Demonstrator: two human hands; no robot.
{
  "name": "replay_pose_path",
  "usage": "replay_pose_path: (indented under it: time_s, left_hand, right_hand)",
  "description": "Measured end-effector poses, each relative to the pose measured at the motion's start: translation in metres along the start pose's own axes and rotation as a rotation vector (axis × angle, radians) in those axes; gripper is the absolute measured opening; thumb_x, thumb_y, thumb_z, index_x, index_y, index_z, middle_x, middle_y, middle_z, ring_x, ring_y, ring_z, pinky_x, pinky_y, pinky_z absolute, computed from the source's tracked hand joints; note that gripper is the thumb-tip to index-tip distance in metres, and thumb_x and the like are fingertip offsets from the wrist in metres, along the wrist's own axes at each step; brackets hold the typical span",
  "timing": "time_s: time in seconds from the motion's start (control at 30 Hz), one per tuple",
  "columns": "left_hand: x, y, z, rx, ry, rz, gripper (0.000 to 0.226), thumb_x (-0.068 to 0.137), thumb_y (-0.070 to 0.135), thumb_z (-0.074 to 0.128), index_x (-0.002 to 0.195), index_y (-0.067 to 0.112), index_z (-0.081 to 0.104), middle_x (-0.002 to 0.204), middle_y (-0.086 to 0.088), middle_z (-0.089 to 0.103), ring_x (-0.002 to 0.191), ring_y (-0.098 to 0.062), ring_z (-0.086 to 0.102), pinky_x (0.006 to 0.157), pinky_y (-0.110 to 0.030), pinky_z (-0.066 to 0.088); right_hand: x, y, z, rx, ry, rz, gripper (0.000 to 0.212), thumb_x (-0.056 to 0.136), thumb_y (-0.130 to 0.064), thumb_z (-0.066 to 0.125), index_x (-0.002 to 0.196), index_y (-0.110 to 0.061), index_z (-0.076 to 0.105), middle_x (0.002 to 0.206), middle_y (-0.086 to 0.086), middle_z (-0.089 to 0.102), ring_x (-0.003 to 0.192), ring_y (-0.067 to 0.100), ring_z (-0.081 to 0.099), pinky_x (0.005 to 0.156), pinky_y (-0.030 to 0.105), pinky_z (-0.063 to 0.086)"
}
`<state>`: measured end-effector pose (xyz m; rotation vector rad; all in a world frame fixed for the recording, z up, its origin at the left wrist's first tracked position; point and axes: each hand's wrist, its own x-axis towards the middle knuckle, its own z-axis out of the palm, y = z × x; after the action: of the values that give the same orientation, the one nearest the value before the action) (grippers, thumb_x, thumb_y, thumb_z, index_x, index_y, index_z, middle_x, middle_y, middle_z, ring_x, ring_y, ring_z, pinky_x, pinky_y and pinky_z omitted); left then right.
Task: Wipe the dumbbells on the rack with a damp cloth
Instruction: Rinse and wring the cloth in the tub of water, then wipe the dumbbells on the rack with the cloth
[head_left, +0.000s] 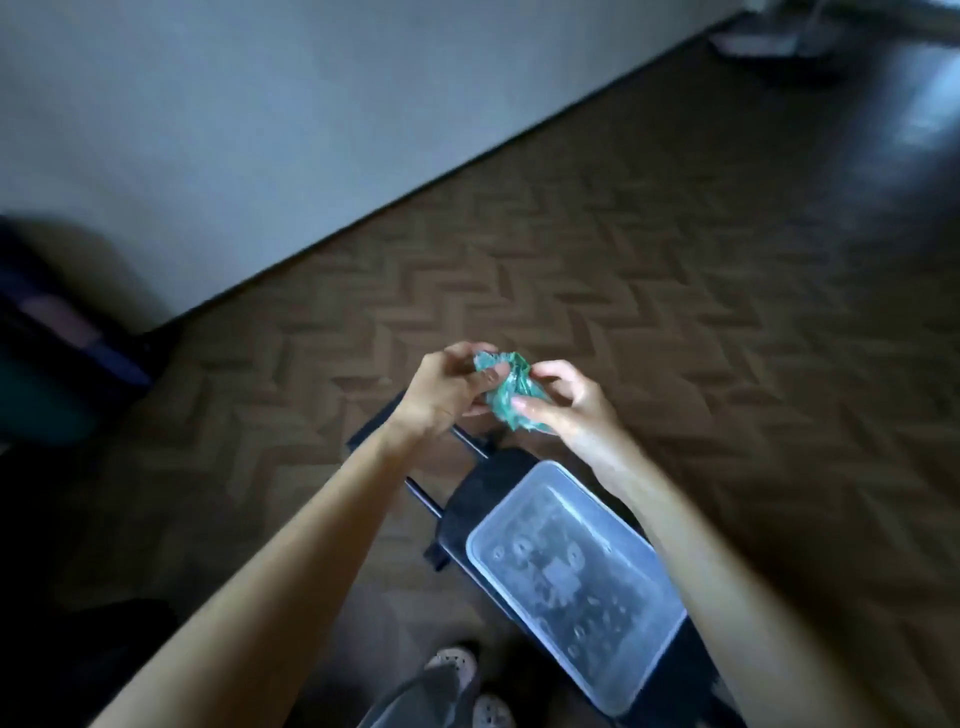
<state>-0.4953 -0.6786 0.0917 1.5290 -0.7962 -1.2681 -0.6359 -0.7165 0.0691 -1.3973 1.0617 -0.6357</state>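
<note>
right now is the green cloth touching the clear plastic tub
Apart. The head view shows the green cloth bunched between the left hand and the right hand, with a plain gap between its lower edge and the tub rim.

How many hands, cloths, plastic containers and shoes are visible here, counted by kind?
Hands: 2, the left hand and the right hand
Green cloth: 1
Clear plastic container: 1
Shoes: 2
Total: 6

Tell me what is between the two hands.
A crumpled green cloth, pinched by the left hand and the right hand; the head view shows it.
</note>
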Motion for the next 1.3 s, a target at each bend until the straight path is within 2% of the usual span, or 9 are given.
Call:
replay_pose_path:
  time_s: [0.23, 0.4, 0.5, 0.7, 0.83, 0.93, 1.0, 1.17, 1.3]
  left_hand:
    - [-0.120, 0.059, -0.140, 0.031, 0.517, 0.171, 0.021, 0.091, 0.001, 0.051, 0.106, 0.012, 0.060, 0.083, -0.001, 0.062, 0.061, -0.004, 0.061, 0.053, -0.013, 0.050]
    - [-0.231, 0.046, -0.242, 0.190, 0.885, 0.169, 0.014, 0.083, 0.026, 0.068, 0.083, 0.013, 0.066, 0.072, -0.002, 0.062, 0.063, -0.009, 0.054, 0.059, -0.020, 0.043]
    - [-0.299, 0.021, -0.295, 0.309, 1.079, 0.119, 0.016, 0.081, 0.030, 0.071, 0.073, 0.017, 0.066, 0.064, 0.003, 0.059, 0.059, -0.007, 0.050, 0.052, -0.016, 0.037]
    - [-0.417, -0.035, -0.394, 0.684, 1.592, -0.202, 0.023, 0.075, 0.027, 0.054, 0.082, 0.012, 0.070, 0.081, -0.003, 0.063, 0.086, -0.023, 0.058, 0.073, -0.027, 0.040]
    - [-0.456, -0.072, -0.438, 0.596, 1.744, -0.227, 0.023, 0.082, 0.016, 0.048, 0.081, -0.002, 0.062, 0.084, -0.019, 0.066, 0.084, -0.036, 0.059, 0.075, -0.038, 0.044]
    - [-0.490, -0.112, -0.464, 0.363, 1.858, -0.180, 0.014, 0.091, 0.009, 0.050, 0.080, 0.004, 0.056, 0.075, -0.009, 0.060, 0.072, -0.024, 0.052, 0.056, -0.016, 0.036]
    - [-0.505, -0.137, -0.470, 0.271, 1.841, -0.237, 0.017, 0.093, 0.017, 0.050, 0.076, 0.013, 0.050, 0.066, -0.001, 0.053, 0.065, -0.018, 0.045, 0.050, -0.016, 0.031]
    - [-0.547, -0.177, -0.468, 0.406, 1.757, -0.601, 0.055, 0.079, 0.055, 0.063, 0.057, 0.018, 0.029, 0.051, 0.007, 0.033, 0.050, -0.012, 0.030, 0.051, -0.030, 0.022]
    - [-0.583, -0.204, -0.473, 0.481, 1.781, -1.050, 0.057, 0.071, 0.068, 0.061, 0.071, 0.013, 0.045, 0.066, 0.002, 0.049, 0.065, -0.016, 0.047, 0.058, -0.031, 0.033]
  right_hand:
    - [-0.012, -0.110, 0.148, -0.066, -0.328, -0.347, 0.018, 0.085, 0.004, 0.058, 0.077, -0.012, 0.062, 0.065, -0.008, 0.059, 0.057, -0.005, 0.054, 0.059, 0.012, 0.042]
    - [-0.056, -0.163, 0.289, 0.012, -0.622, -0.459, 0.020, 0.086, 0.005, 0.056, 0.075, -0.009, 0.064, 0.065, -0.005, 0.061, 0.053, -0.006, 0.056, 0.055, 0.010, 0.046]
    - [-0.090, -0.176, 0.375, -0.020, -0.831, -0.510, 0.028, 0.087, 0.005, 0.054, 0.070, -0.016, 0.061, 0.066, -0.002, 0.060, 0.054, -0.004, 0.054, 0.057, 0.011, 0.043]
    - [-0.190, -0.165, 0.557, -0.096, -1.156, -0.628, 0.027, 0.090, -0.006, 0.051, 0.070, -0.024, 0.054, 0.069, 0.001, 0.054, 0.069, 0.017, 0.051, 0.067, 0.033, 0.042]
    - [-0.222, -0.152, 0.632, -0.117, -1.193, -0.628, 0.027, 0.089, -0.008, 0.053, 0.068, -0.025, 0.055, 0.064, 0.002, 0.053, 0.063, 0.020, 0.049, 0.063, 0.035, 0.041]
    - [-0.236, -0.141, 0.688, -0.281, -1.382, -0.678, 0.021, 0.088, -0.017, 0.058, 0.069, -0.025, 0.061, 0.059, 0.004, 0.048, 0.058, 0.017, 0.043, 0.060, 0.030, 0.037]
    - [-0.246, -0.132, 0.715, -0.432, -1.491, -0.780, 0.014, 0.089, -0.020, 0.060, 0.075, -0.023, 0.062, 0.053, -0.004, 0.043, 0.053, 0.011, 0.040, 0.057, 0.026, 0.034]
    - [-0.277, -0.102, 0.770, -0.611, -1.689, -0.955, 0.011, 0.093, -0.019, 0.056, 0.083, -0.016, 0.060, 0.051, -0.008, 0.038, 0.049, 0.007, 0.036, 0.051, 0.015, 0.033]
    - [-0.317, -0.060, 0.810, -0.647, -1.865, -0.922, 0.015, 0.093, -0.021, 0.054, 0.078, -0.017, 0.055, 0.055, -0.008, 0.043, 0.056, 0.007, 0.040, 0.053, 0.017, 0.032]
